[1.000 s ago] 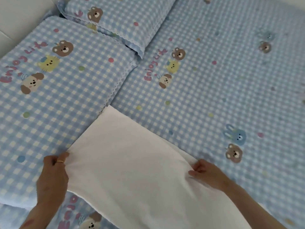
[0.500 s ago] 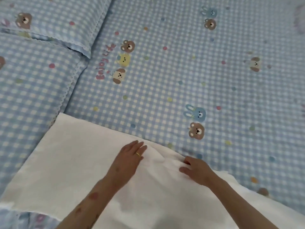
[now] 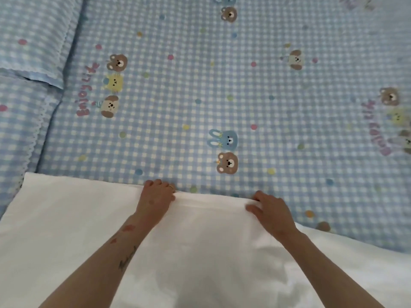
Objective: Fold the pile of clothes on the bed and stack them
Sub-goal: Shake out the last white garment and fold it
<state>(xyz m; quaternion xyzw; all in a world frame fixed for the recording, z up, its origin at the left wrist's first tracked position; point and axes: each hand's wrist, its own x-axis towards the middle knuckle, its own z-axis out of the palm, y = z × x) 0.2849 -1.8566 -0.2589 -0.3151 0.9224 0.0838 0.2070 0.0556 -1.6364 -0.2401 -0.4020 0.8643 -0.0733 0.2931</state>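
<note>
1. Head view, setting: a white cloth (image 3: 66,230) lies spread flat across the near part of the bed (image 3: 266,96), its far edge running from left to right just in front of the person. The bed is covered in blue-and-white check printed with bears, rabbits and coloured dots.
2. Head view, left arm: the forearm reaches forward over the cloth from the lower left. The left hand (image 3: 156,195) rests palm down at the cloth's far edge, its fingers (image 3: 155,182) curled over that edge so the tips touch the check cover; a ring (image 3: 171,186) shows on one finger. Whether the fingers actually pinch the edge cannot be told.
3. Head view, right arm: the forearm comes in from the lower right, crossing the cloth. The right hand (image 3: 270,211) sits at the same far edge, well apart from the left, with fingers bent and the thumb (image 3: 252,210) pressed on top, gripping a small raised ridge of cloth.
4. Head view, surroundings: pillows (image 3: 33,36) in the same check lie at the upper left.
</note>
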